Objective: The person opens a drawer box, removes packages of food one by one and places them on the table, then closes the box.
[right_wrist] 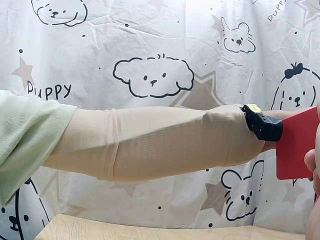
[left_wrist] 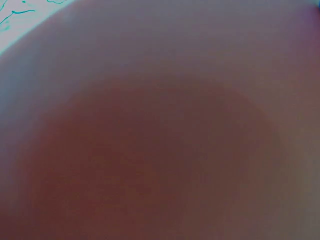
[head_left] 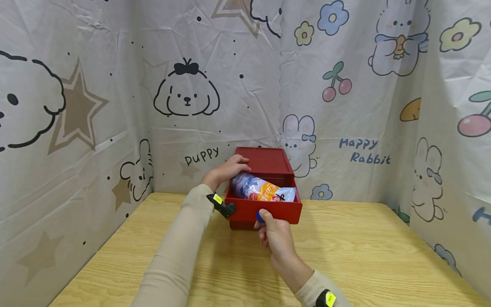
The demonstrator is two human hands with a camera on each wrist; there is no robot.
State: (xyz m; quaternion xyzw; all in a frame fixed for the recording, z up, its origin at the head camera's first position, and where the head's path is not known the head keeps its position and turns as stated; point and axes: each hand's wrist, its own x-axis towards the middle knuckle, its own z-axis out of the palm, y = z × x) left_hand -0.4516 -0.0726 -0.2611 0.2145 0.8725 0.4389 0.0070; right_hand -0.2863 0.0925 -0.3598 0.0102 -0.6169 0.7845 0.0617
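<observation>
A red drawer box (head_left: 264, 161) stands at the back of the table with its drawer (head_left: 276, 212) pulled out toward me. In the drawer a shiny blue and orange printed packet (head_left: 261, 187) lies at a slant. My right hand (head_left: 277, 236) pinches the blue knob (head_left: 260, 217) on the drawer front between thumb and fingers. My left hand (head_left: 227, 170) rests on the box's top at its left edge, fingers laid over it. A blurred reddish surface (left_wrist: 150, 150) fills most of the left wrist view. The red drawer's side (right_wrist: 298, 145) shows in the right wrist view.
The box stands on a light wood table (head_left: 345, 243). Behind and beside it hang printed curtains (head_left: 230, 94) with puppies and rabbits. The left forearm (right_wrist: 165, 142) runs along the box's left side, a black wrist camera (right_wrist: 262, 125) strapped on.
</observation>
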